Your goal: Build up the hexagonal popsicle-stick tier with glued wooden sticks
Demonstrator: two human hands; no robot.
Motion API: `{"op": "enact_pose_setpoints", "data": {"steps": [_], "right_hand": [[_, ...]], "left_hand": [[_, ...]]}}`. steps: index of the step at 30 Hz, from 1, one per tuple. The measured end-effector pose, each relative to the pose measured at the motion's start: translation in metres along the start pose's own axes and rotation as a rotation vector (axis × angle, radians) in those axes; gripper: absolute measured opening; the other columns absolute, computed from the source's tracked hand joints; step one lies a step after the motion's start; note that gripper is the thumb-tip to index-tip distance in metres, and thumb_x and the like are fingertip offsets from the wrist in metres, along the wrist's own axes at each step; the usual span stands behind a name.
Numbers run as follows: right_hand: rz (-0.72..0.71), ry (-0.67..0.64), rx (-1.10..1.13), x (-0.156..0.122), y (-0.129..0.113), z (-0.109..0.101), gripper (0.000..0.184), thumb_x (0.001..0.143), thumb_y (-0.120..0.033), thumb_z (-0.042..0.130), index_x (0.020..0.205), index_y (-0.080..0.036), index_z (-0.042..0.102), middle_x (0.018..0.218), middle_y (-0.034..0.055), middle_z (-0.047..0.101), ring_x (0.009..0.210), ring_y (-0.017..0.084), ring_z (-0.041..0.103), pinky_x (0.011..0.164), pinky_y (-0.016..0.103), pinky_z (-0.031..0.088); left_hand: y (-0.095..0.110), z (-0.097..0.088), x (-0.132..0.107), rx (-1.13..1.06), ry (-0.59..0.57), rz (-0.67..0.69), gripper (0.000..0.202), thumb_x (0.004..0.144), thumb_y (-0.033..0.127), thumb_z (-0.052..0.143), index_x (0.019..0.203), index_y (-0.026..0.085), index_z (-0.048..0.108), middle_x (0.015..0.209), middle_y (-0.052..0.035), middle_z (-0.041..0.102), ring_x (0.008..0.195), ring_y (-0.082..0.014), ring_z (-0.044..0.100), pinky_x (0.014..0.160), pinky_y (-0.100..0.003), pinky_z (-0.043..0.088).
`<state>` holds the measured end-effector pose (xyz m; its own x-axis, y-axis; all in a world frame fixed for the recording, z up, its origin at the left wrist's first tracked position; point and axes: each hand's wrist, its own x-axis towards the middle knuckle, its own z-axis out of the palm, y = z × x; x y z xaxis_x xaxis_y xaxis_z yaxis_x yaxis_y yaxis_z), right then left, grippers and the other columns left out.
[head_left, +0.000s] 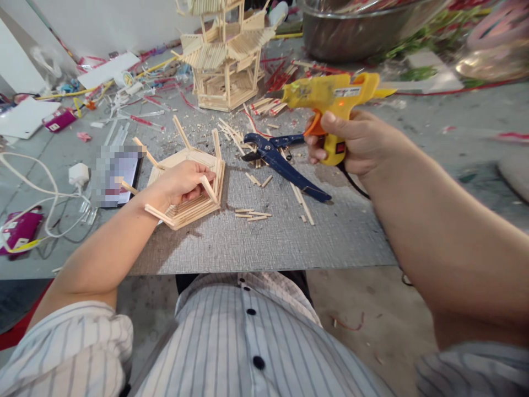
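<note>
My left hand (185, 182) rests on a small six-sided frame of wooden sticks (194, 207) on the grey mat (264, 242), fingers curled round one of its sticks. My right hand (355, 143) grips a yellow glue gun (330, 96) held above the mat, nozzle pointing left, a finger on the orange trigger. Blue cutting pliers (285, 165) lie on the mat between the two hands. A few loose cut sticks (253, 214) lie just right of the frame.
A tall pagoda of sticks (225, 55) stands at the back. A phone (115, 173), a white charger and cable (78, 175), red scraps and stick offcuts litter the left side. A metal bowl (363, 27) sits at the back right.
</note>
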<state>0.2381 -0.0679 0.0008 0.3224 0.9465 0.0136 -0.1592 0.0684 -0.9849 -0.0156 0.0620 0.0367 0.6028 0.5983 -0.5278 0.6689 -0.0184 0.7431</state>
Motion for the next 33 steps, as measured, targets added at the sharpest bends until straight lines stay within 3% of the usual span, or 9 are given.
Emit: {"op": "enact_pose_setpoints", "data": {"steps": [21,33], "right_hand": [[0.021,0.053,0.026,-0.0003,-0.0008,0.0027,0.053,0.036,-0.055,0.086,0.064,-0.02,0.059,0.055,-0.0042,0.056,0.039,0.007,0.045,0.043,0.028,0.043],[-0.012,0.005,0.023,0.0004,0.0008,0.0005,0.052,0.042,-0.054,0.085,0.069,-0.019,0.059,0.056,-0.0035,0.056,0.039,0.007,0.046,0.043,0.028,0.043]], "left_hand": [[-0.0005,0.0002,0.0008,-0.033,0.005,0.002,0.041,0.088,0.01,0.044,0.047,0.013,0.047,0.032,0.0015,0.045,0.022,-0.0003,0.028,0.03,-0.016,0.012],[-0.0023,0.0,0.0025,-0.037,0.011,0.0,0.039,0.087,0.01,0.045,0.049,0.013,0.048,0.036,-0.0004,0.049,0.023,-0.0004,0.029,0.029,-0.017,0.013]]}}
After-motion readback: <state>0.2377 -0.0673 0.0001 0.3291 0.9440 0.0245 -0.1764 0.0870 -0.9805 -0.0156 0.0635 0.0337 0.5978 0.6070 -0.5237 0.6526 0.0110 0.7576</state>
